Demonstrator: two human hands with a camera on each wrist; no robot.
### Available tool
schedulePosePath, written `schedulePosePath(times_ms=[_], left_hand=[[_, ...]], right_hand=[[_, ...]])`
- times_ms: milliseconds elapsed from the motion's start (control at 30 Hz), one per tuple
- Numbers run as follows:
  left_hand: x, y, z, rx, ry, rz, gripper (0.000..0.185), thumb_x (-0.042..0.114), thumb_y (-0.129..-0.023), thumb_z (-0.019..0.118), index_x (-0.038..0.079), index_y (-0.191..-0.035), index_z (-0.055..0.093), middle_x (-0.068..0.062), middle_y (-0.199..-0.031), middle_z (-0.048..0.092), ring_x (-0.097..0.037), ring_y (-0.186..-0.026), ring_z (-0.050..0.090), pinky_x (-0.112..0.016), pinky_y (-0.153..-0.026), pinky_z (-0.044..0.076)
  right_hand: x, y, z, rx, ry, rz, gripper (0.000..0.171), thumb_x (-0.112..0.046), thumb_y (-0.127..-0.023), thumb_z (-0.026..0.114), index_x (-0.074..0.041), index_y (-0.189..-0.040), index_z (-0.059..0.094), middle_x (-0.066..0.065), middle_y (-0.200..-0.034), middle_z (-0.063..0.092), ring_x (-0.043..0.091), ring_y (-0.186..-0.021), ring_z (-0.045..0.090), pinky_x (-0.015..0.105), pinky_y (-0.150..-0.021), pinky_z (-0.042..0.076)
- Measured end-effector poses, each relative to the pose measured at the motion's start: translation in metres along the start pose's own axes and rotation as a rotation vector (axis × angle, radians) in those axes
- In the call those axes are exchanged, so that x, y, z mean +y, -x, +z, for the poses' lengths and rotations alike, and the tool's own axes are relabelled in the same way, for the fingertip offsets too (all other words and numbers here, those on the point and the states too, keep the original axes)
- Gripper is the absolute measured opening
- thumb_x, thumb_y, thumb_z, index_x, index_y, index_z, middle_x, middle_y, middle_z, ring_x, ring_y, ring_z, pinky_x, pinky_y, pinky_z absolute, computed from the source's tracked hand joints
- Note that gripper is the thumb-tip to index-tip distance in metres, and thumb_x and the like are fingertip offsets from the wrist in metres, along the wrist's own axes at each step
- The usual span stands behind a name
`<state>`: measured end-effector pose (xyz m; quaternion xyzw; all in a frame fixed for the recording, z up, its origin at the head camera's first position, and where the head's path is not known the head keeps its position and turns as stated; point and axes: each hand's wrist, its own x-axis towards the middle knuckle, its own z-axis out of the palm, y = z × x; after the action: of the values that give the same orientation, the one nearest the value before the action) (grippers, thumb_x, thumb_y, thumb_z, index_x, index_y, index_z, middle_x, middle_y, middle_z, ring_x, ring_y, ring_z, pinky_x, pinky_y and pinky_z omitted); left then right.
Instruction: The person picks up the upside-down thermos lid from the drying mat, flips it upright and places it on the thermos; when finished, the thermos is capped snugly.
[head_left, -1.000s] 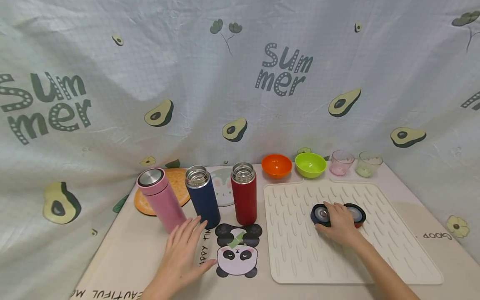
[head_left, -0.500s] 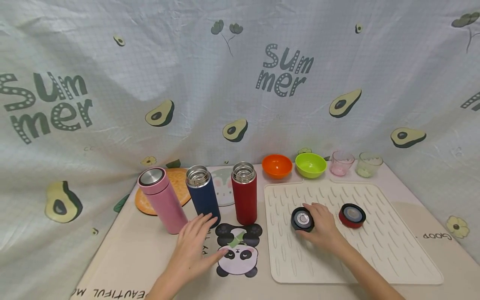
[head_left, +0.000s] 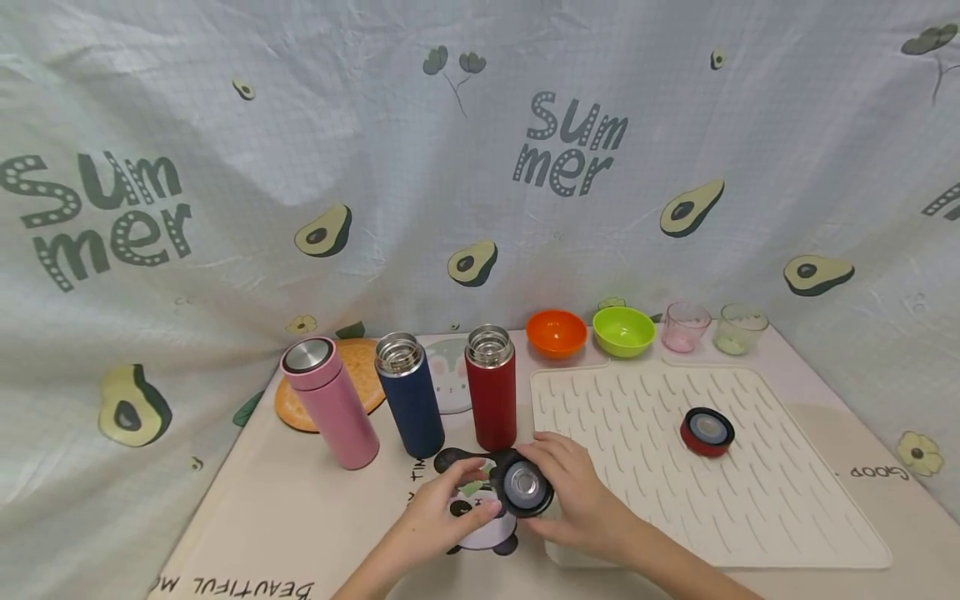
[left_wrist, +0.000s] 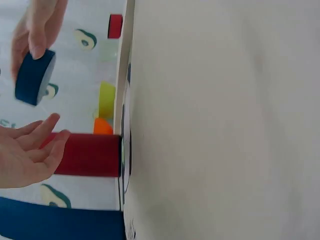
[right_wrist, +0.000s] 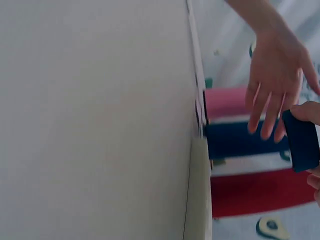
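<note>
My right hand (head_left: pixel 581 504) grips a dark blue bottle lid (head_left: pixel 525 486) by its rim, its inner side facing up in the head view. The lid is in the air above the panda print, and its blue side (left_wrist: pixel 34 77) shows in the left wrist view. Close to the lid's left side, my left hand (head_left: pixel 437 517) has its fingers spread and holds nothing. Behind the hands stand a lidless blue bottle (head_left: pixel 412 408), a lidless red bottle (head_left: pixel 492 400) and a pink bottle (head_left: pixel 335 412) with its lid on. A red lid (head_left: pixel 707 432) lies inner side up on the mat.
A cream ribbed drying mat (head_left: pixel 787 508) covers the right of the table. Along the back stand an orange bowl (head_left: pixel 556 335), a green bowl (head_left: pixel 624 332), a pink glass (head_left: pixel 686 327) and a greenish glass (head_left: pixel 740 330). A printed curtain (head_left: pixel 405 167) hangs behind.
The right hand has lifted the blue lid from beside the red lid and carried it left off the mat. My left hand has moved right, away from the blue bottle, towards the lid.
</note>
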<state>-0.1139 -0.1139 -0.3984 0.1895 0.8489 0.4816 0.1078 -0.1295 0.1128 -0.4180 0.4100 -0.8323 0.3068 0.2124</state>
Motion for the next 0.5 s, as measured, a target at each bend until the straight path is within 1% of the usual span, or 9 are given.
schedulePosePath(times_ms=[100,200,300,400,500], left_hand=[[0.0,-0.002,0.007,-0.052,0.072,-0.013,0.055,0.036,-0.089,0.058,0.0,-0.129,0.046,-0.012,-0.117,0.058,-0.025,-0.102,0.057,-0.039,-0.083,0.048],[0.0,-0.002,0.011,-0.091,0.147,-0.022,0.058,0.035,-0.088,0.059,-0.001,-0.131,0.045,-0.011,-0.118,0.058,-0.017,-0.096,0.059,-0.026,-0.078,0.049],[-0.002,-0.001,0.012,-0.119,0.239,-0.024,0.058,0.031,-0.088,0.061,-0.002,-0.132,0.044,-0.012,-0.119,0.057,-0.016,-0.099,0.059,-0.022,-0.079,0.048],[-0.003,0.0,0.011,-0.12,0.267,-0.031,0.053,0.028,-0.087,0.062,-0.004,-0.128,0.048,-0.012,-0.114,0.06,-0.016,-0.096,0.061,-0.021,-0.078,0.048],[-0.004,0.0,0.008,-0.114,0.274,-0.056,0.049,0.027,-0.086,0.063,-0.005,-0.122,0.052,-0.01,-0.106,0.063,-0.015,-0.089,0.063,-0.022,-0.074,0.05]], right_hand=[[-0.013,-0.004,0.006,0.031,0.013,-0.123,0.08,-0.024,-0.058,0.085,-0.002,-0.125,0.048,0.006,-0.122,0.05,0.028,-0.118,0.04,0.046,-0.095,0.033],[-0.021,-0.006,0.011,0.037,0.025,-0.203,0.08,-0.026,-0.058,0.085,0.0,-0.124,0.048,0.007,-0.119,0.051,0.029,-0.117,0.041,0.045,-0.096,0.032],[-0.025,-0.006,0.013,0.027,0.023,-0.22,0.079,-0.026,-0.059,0.085,0.001,-0.123,0.049,0.007,-0.119,0.051,0.028,-0.118,0.04,0.044,-0.096,0.033],[-0.027,-0.006,0.015,0.02,0.016,-0.201,0.076,-0.025,-0.059,0.084,0.0,-0.123,0.051,0.005,-0.119,0.051,0.027,-0.118,0.04,0.042,-0.097,0.034],[-0.028,-0.006,0.015,0.002,0.009,-0.174,0.074,-0.025,-0.061,0.083,-0.001,-0.123,0.051,0.004,-0.12,0.05,0.026,-0.119,0.039,0.041,-0.097,0.034]])
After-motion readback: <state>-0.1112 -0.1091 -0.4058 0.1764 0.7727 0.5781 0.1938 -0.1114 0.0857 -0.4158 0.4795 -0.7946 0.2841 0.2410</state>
